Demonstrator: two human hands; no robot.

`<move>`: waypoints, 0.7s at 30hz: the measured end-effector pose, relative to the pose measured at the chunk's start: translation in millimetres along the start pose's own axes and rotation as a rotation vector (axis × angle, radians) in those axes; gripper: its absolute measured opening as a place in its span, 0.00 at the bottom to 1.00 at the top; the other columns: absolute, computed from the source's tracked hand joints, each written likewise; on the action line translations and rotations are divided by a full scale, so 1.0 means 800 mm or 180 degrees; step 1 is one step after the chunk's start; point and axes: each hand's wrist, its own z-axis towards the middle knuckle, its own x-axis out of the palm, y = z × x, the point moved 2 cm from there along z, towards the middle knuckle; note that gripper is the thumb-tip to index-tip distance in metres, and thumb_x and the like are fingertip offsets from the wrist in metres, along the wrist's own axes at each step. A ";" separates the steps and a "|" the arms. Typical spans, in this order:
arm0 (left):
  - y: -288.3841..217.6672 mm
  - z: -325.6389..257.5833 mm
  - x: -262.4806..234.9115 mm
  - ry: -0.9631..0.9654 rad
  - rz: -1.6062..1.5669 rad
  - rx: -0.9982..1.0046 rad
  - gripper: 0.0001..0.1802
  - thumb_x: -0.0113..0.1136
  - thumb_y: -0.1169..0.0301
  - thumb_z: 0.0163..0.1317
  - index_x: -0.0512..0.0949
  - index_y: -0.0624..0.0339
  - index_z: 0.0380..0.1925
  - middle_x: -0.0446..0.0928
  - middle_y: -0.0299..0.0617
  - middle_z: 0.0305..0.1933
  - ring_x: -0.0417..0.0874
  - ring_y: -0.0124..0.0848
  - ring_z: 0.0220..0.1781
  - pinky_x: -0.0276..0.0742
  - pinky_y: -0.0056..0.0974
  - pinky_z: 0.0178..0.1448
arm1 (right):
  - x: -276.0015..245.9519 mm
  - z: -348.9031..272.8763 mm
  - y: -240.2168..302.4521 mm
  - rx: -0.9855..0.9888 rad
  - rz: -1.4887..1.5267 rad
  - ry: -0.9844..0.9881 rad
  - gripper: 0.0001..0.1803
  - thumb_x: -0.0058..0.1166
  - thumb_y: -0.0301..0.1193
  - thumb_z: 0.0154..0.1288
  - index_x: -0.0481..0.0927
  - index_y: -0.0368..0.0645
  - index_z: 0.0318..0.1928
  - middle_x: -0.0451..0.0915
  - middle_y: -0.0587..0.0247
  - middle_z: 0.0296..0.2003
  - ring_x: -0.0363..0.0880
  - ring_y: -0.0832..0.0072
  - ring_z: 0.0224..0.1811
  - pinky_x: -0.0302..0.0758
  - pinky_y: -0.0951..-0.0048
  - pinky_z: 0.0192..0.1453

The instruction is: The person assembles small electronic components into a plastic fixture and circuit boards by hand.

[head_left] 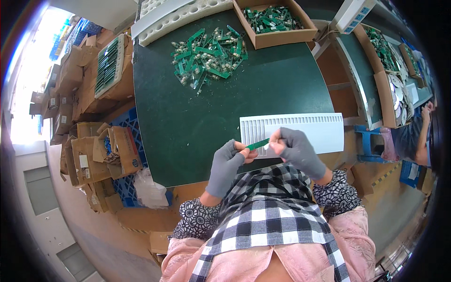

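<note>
A narrow green circuit board [258, 144] is pinched at its left end by my left hand [226, 163], which wears a grey fingerless glove. My right hand [297, 149], gloved the same way, has its fingertips pressed together at the board's right end. A small whitish bit shows beside those fingertips; its kind cannot be made out. Under and beyond my hands lies a white slotted tray [310, 134], with a row of slots along its far edge. A loose pile of green circuit boards [209, 56] with light-coloured parts is spread farther off on the dark green table [188, 127].
A cardboard box [282, 38] of similar boards stands at the table's far edge, near a white foam tray with holes [188, 16]. Cartons [87, 160] and a blue pallet [124, 188] are at left. Another person's arm [423, 134] shows at far right.
</note>
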 end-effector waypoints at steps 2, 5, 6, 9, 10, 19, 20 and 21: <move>-0.004 0.001 0.003 0.0010 -0.0023 -0.0088 0.10 0.53 0.73 0.70 0.75 0.72 0.39 0.82 0.54 0.42 0.86 0.35 0.48 0.82 0.34 0.54 | 0.011 0.003 -0.010 -0.0048 -0.0120 -0.0057 0.09 0.58 0.32 0.66 0.79 0.39 0.36 0.68 0.79 0.17 0.63 0.89 0.19 0.61 0.80 0.24; -0.005 0.002 0.006 -0.0009 -0.0044 -0.0154 0.08 0.54 0.74 0.70 0.75 0.71 0.39 0.82 0.49 0.41 0.85 0.31 0.46 0.81 0.32 0.53 | 0.018 0.006 -0.012 -0.0370 -0.0915 -0.0425 0.09 0.59 0.32 0.65 0.80 0.38 0.36 0.67 0.75 0.16 0.62 0.86 0.19 0.61 0.77 0.24; -0.003 0.001 0.006 -0.0062 -0.0020 -0.0142 0.08 0.54 0.73 0.71 0.75 0.71 0.39 0.82 0.49 0.41 0.85 0.31 0.46 0.81 0.32 0.52 | 0.020 0.006 -0.013 -0.0360 -0.0917 -0.0496 0.08 0.59 0.32 0.65 0.80 0.39 0.36 0.67 0.73 0.15 0.62 0.86 0.19 0.62 0.76 0.24; -0.001 -0.002 0.005 -0.0165 0.0035 -0.0102 0.09 0.54 0.73 0.71 0.75 0.70 0.39 0.82 0.48 0.41 0.85 0.30 0.45 0.80 0.31 0.51 | 0.029 0.004 -0.010 -0.0381 -0.0934 -0.0612 0.08 0.59 0.31 0.64 0.80 0.39 0.36 0.67 0.72 0.15 0.62 0.85 0.19 0.63 0.76 0.25; -0.001 -0.002 0.006 -0.0193 0.0062 -0.0073 0.09 0.54 0.72 0.71 0.75 0.70 0.39 0.83 0.48 0.41 0.85 0.30 0.45 0.80 0.31 0.51 | 0.030 0.003 -0.008 -0.0409 -0.0961 -0.0677 0.08 0.59 0.31 0.64 0.80 0.39 0.36 0.67 0.71 0.15 0.63 0.84 0.19 0.63 0.76 0.25; -0.001 -0.001 0.010 -0.0237 0.0096 -0.0107 0.09 0.54 0.72 0.71 0.76 0.70 0.39 0.82 0.46 0.40 0.85 0.27 0.44 0.80 0.30 0.50 | 0.034 0.003 -0.011 -0.0430 -0.0964 -0.0842 0.08 0.59 0.31 0.65 0.79 0.39 0.36 0.67 0.70 0.16 0.63 0.85 0.20 0.63 0.76 0.25; -0.003 -0.005 0.010 -0.0237 0.0098 -0.0083 0.09 0.54 0.72 0.71 0.76 0.70 0.39 0.82 0.46 0.40 0.85 0.27 0.44 0.80 0.30 0.50 | 0.036 0.000 -0.008 -0.0454 -0.0969 -0.0842 0.08 0.59 0.31 0.65 0.79 0.39 0.36 0.67 0.70 0.16 0.63 0.85 0.20 0.63 0.76 0.25; -0.006 -0.008 0.011 -0.0237 0.0095 -0.0059 0.09 0.55 0.72 0.71 0.76 0.70 0.39 0.82 0.45 0.40 0.85 0.27 0.45 0.80 0.30 0.50 | 0.037 -0.002 -0.006 -0.0460 -0.0993 -0.0851 0.08 0.59 0.31 0.65 0.79 0.39 0.36 0.67 0.70 0.16 0.63 0.85 0.20 0.63 0.76 0.25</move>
